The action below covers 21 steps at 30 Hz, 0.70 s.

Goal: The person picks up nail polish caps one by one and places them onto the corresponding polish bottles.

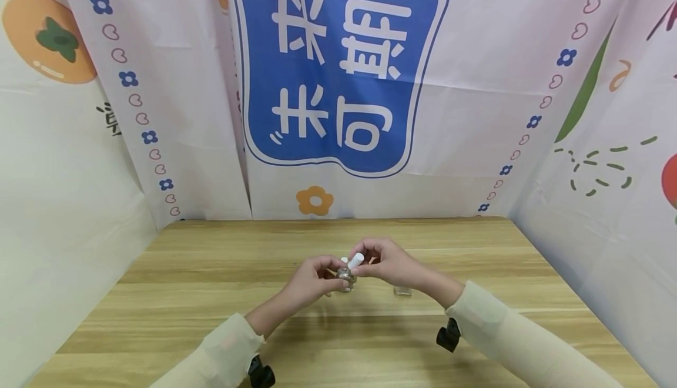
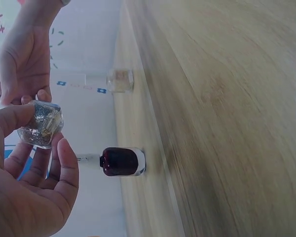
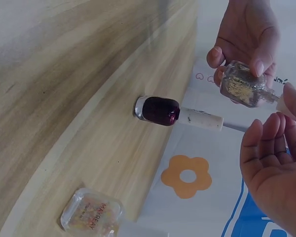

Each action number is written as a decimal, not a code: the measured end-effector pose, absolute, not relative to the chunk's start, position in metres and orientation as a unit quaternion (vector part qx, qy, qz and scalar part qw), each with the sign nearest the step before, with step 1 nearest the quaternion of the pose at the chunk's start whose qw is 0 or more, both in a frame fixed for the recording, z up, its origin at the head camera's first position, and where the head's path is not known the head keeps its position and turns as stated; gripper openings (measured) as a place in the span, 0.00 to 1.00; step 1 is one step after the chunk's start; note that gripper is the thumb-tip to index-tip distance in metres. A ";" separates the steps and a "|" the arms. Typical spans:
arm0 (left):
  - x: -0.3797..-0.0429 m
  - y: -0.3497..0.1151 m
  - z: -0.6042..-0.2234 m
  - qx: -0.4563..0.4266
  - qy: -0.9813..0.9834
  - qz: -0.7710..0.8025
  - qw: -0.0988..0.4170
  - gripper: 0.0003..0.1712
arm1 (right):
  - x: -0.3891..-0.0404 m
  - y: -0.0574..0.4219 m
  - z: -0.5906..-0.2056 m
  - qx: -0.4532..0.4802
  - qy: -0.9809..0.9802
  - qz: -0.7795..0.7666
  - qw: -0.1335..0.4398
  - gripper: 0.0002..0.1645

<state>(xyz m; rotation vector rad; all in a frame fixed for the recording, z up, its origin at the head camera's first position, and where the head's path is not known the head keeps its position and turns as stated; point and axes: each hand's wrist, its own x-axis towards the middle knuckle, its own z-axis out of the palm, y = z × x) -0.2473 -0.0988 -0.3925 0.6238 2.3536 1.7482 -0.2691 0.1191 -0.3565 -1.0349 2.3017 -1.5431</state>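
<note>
Over the middle of the table, my left hand (image 1: 315,277) grips a small clear nail polish bottle (image 3: 241,88) with gold and silver glitter inside. My right hand (image 1: 391,263) pinches its white cap (image 1: 357,260) between thumb and fingers. In the right wrist view the bottle is tipped, and a narrow clear neck shows between glass and cap. Beyond the hands, a dark red nail polish bottle (image 3: 160,110) with a white cap stands on the table; the hands mostly hide it in the head view.
A clear nail polish bottle (image 3: 92,212) with pale flakes and printed lettering stands on the wooden table (image 1: 211,294), near my right hand and partly under the forearm in the head view. Printed cloth walls (image 1: 465,141) rise at the back and both sides.
</note>
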 end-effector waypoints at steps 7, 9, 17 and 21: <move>-0.245 -0.097 -0.390 0.207 0.779 0.588 0.072 0.17 | -0.267 0.117 -0.362 -0.339 0.780 -0.519 0.086 0.08; -0.245 -0.097 -0.391 0.210 0.776 0.590 0.072 0.17 | -0.268 0.117 -0.364 -0.337 0.778 -0.524 0.086 0.08; -0.246 -0.098 -0.393 0.210 0.774 0.594 0.067 0.16 | -0.267 0.113 -0.370 -0.324 0.774 -0.539 0.068 0.08; -0.245 -0.097 -0.392 0.203 0.776 0.594 0.064 0.16 | -0.265 0.111 -0.371 -0.308 0.783 -0.538 0.057 0.08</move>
